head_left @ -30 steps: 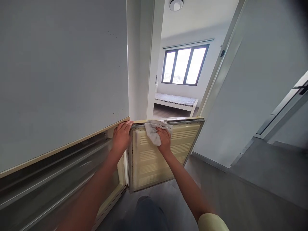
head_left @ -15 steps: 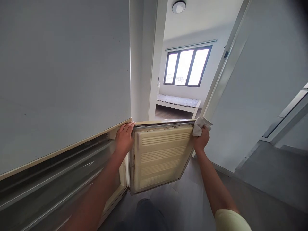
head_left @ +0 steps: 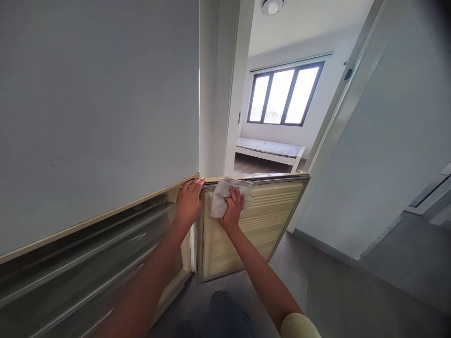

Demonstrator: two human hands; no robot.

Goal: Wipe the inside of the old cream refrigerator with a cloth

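A cream, ribbed appliance door [head_left: 260, 225] stands swung open at knee height, its inner face turned toward me. My right hand [head_left: 232, 206] is closed on a white cloth [head_left: 220, 199] and presses it against the door's inner face near the top left corner. My left hand [head_left: 189, 202] lies flat with fingers together on the corner of the cabinet frame [head_left: 105, 213], right beside the door's hinge side. Dark specks run along the door's seal on the left edge.
A large white panel [head_left: 98, 103] fills the left above the open compartment [head_left: 105, 263]. Straight ahead a doorway leads to a room with a window [head_left: 285, 94] and a bed frame [head_left: 269, 150]. A white wall [head_left: 394, 126] stands on the right over grey floor [head_left: 334, 291].
My right hand swept the cloth along the door's top edge out to the far right corner, then came back to the left corner. The left hand stayed on the frame.
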